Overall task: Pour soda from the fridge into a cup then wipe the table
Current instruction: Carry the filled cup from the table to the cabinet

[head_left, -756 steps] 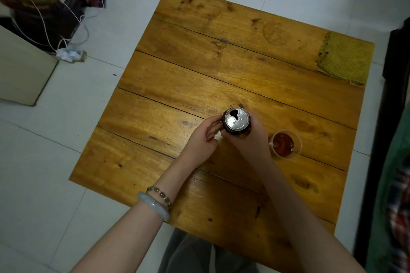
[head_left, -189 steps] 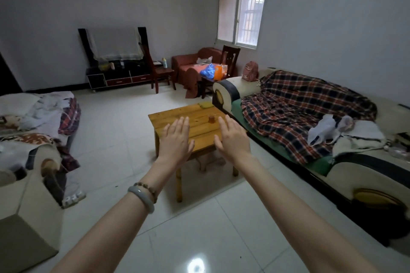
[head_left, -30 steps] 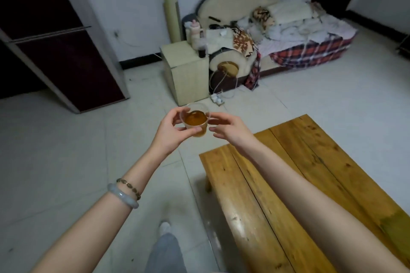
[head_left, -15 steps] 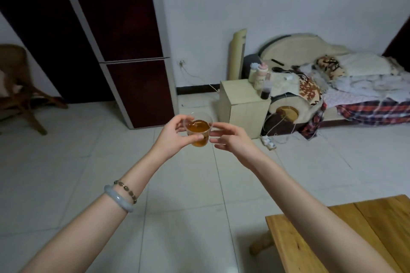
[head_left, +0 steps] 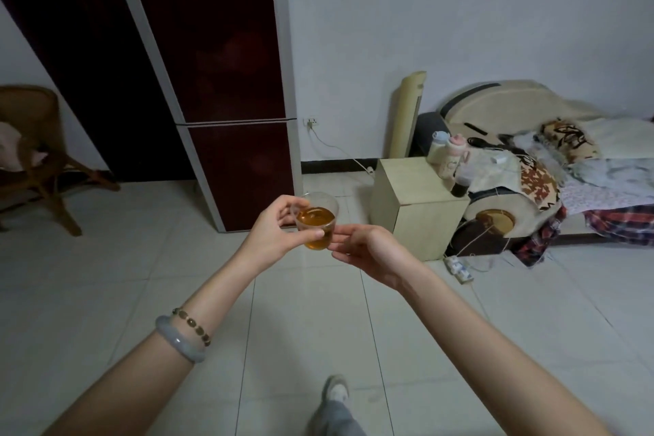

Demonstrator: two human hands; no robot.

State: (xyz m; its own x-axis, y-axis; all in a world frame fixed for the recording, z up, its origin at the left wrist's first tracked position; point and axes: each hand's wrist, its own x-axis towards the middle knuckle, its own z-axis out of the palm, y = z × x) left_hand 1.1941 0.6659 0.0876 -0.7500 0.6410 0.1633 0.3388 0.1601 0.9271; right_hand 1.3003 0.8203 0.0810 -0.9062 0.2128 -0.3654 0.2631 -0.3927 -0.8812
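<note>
A small clear plastic cup [head_left: 317,223] partly full of amber soda is held upright in front of me at chest height. My left hand [head_left: 274,228] grips it by thumb and fingers on its left side. My right hand [head_left: 368,249] is beside it on the right, fingertips touching the cup's lower side, palm turned up and fingers loosely apart. Straight ahead stands the dark red two-door fridge [head_left: 226,81], both doors closed. The wooden table is out of view.
A wicker chair [head_left: 33,149] stands at the left wall. A pale cabinet [head_left: 414,202] with bottles on top stands right of the fridge, a cluttered sofa [head_left: 552,166] and a floor power strip [head_left: 458,267] beyond it. White tiled floor stretches between me and the fridge.
The view has swung left and moved toward the fridge; the table has dropped out of sight. The cup stays in my left hand with my right hand alongside.
</note>
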